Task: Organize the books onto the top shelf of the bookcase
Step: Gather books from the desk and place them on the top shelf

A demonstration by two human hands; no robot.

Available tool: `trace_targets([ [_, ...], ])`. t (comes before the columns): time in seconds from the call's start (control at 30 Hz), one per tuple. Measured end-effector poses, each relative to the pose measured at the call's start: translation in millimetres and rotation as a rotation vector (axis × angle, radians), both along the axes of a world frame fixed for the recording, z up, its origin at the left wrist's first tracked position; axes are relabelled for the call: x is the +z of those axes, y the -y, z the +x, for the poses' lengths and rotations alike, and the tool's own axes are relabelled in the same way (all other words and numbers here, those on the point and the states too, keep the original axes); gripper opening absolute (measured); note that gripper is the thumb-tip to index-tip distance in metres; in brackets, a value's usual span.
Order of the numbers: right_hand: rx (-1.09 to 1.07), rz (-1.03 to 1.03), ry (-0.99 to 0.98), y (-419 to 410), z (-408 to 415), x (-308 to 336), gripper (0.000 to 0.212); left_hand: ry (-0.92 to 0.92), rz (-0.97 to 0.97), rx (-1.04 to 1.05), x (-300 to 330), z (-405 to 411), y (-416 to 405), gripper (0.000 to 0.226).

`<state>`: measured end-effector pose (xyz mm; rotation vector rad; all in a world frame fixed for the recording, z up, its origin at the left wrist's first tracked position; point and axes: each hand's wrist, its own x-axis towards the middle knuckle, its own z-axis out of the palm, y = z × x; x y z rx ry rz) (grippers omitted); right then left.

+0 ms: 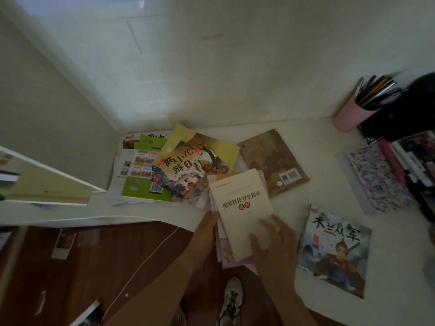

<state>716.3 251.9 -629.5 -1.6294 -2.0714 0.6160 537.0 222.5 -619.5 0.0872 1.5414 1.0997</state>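
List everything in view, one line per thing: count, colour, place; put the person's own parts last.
cream booklet: one, cream, top of the held stack at the desk's front edge
brown book: one, brown, flat behind the stack
picture book: one, blue-grey, flat at front right
book pile: several, yellow, green, orange, back left
patterned notebook: one, multicoloured, right
pen cup: one, pink, back right, holding pens
desk: one, white
cable: one, white, over the brown floor
shoe: one, white
left hand: on the stack's left edge
right hand: on the booklet's cover

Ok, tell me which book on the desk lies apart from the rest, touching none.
The illustrated warrior-cover book, right of the right hand. The others overlap or sit in piles.
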Motion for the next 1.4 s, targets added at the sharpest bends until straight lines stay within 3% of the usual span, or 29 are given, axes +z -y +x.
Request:
trace_targets([
  [0.1,-0.161,-0.376,0.106,-37.6,-0.8,2.3,0.079,-0.122,-0.011,-0.056,2.5,4.6,0.9,0.033],
  [0.17,-0.129,-0.493,0.17,-45.7,-2.4,4.4,0.08,-0.13,0.002,-0.054,3.7,8.8,0.7,0.03],
  [0.23,-0.105,-0.471,0.248,-39.9,-3.7,10.9,0.073,-0.1,0.026,-0.033,2.6,12.5,0.4,0.023],
  [0.33,-0.045,-0.393,0.328,-26.7,-0.9,12.0,0.067,-0.172,0.041,-0.04,-4.6,14.9,1.4,0.034],
  [0.43,-0.138,-0.395,0.105,-43.1,-0.9,6.2,0.053,-0.192,0.064,-0.042,-9.9,15.6,3.6,0.035],
  [0.53,-0.308,-0.246,-0.046,-103.1,-5.4,6.8,0.068,-0.176,0.059,-0.034,-12.3,14.6,2.5,0.036],
  [0.67,-0.228,-0.334,0.205,-192.4,-3.4,5.7,0.092,-0.145,0.074,-0.035,-16.7,13.9,2.1,0.034],
  [0.73,-0.231,-0.403,0.333,-213.5,1.9,1.3,0.09,-0.138,0.079,-0.025,-17.4,14.7,2.8,0.032],
  [0.8,-0.226,-0.426,0.242,-222.4,8.3,4.1,0.076,-0.141,0.082,-0.009,-18.5,16.5,4.1,0.031],
  [0.9,-0.247,-0.277,-0.027,-211.6,14.9,19.3,0.041,-0.158,0.071,-0.006,-17.3,18.5,3.9,0.032],
  [1.03,-0.179,0.214,-0.189,-166.6,11.8,58.1,0.011,-0.167,0.062,-0.008,-15.5,18.7,1.8,0.034],
  [1.2,-0.023,0.633,-0.111,-94.8,9.4,85.1,0.023,-0.17,0.046,-0.013,-11.4,19.6,0.6,0.037],
  [1.4,0.322,0.288,0.06,9.7,-0.4,12.1,0.039,-0.072,0.058,0.065,-5.9,19.9,-1.9,0.02],
])
